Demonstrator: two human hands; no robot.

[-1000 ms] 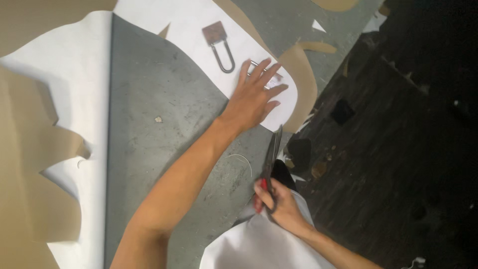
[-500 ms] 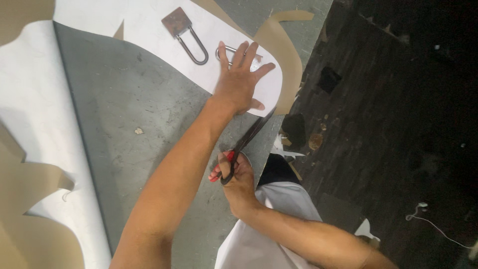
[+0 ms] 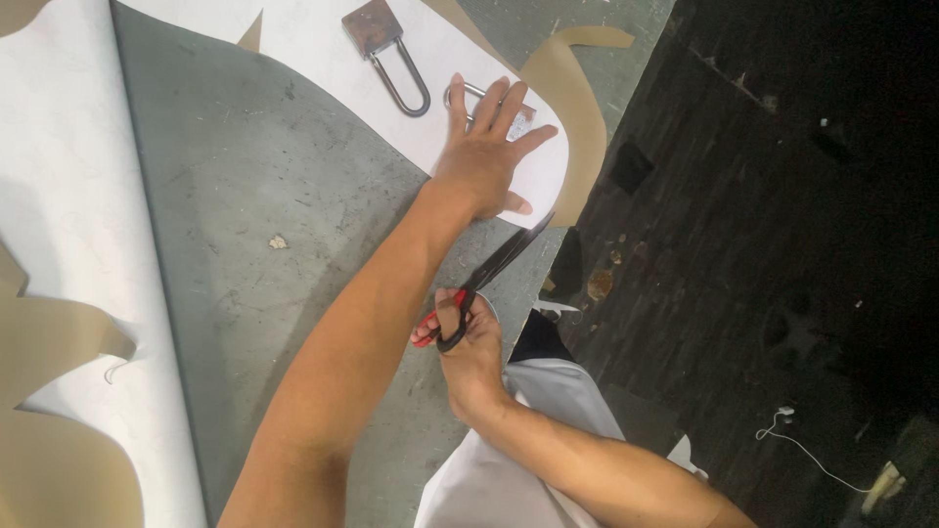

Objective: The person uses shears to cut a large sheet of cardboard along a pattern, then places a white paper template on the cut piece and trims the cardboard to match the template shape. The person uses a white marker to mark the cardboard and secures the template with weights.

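One pair of scissors point(image 3: 494, 277) (red-handled, black-bladed)

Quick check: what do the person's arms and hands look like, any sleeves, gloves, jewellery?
Both forearms are bare, with no sleeves in view. The left hand and right hand wear no gloves. No rings, watch or wristband show. The fingers are fully uncovered.

A sheet point(image 3: 323, 49) lies on the surface point(image 3: 274, 196). Two padlocks point(image 3: 383, 49) rest on it, the left hand point(image 3: 486, 156) flat beside them; scissors point(image 3: 484, 284), in the right hand point(image 3: 469, 347), sit below.
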